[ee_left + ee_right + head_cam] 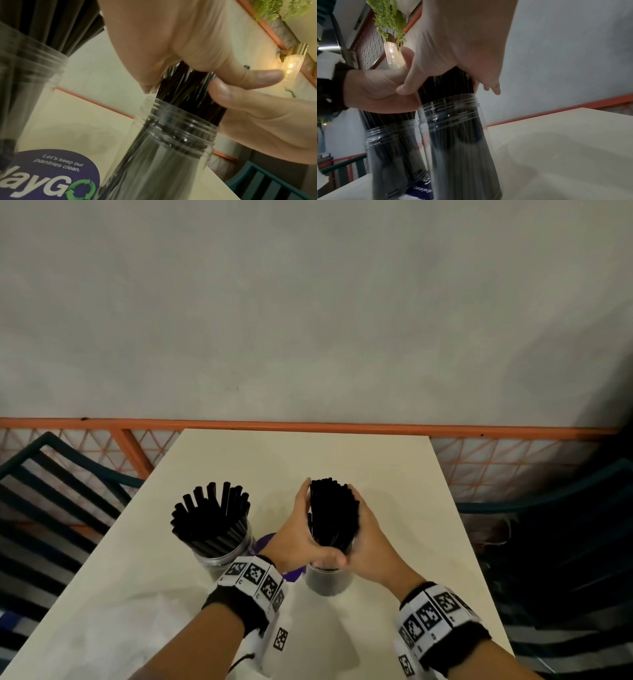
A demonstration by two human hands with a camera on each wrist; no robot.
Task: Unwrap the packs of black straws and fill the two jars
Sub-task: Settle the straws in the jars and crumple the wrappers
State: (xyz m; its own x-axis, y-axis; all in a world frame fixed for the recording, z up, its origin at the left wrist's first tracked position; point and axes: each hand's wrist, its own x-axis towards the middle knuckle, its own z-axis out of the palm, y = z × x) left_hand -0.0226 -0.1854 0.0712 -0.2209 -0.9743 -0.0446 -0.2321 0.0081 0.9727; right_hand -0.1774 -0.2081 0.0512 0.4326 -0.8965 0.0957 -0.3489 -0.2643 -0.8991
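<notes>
Two clear plastic jars stand on the cream table [394, 474]. The left jar [221, 559] holds black straws [212, 513] that fan out above its rim. A tight bundle of black straws [334, 511] stands in the right jar [329, 582], its lower part inside the jar. My left hand [296, 537] and right hand [371, 542] wrap around this bundle from either side, just above the jar's threaded neck [180, 129]. The wrist views show the bundle [447, 83] between both palms, the thumbs overlapping at the front.
A purple round sticker or card [51, 174] lies on the table between the jars. Crumpled clear wrapping [137, 621] lies at the near left. Dark slatted chairs [51, 508] flank the table, and an orange-framed mesh rail [308, 426] runs behind it.
</notes>
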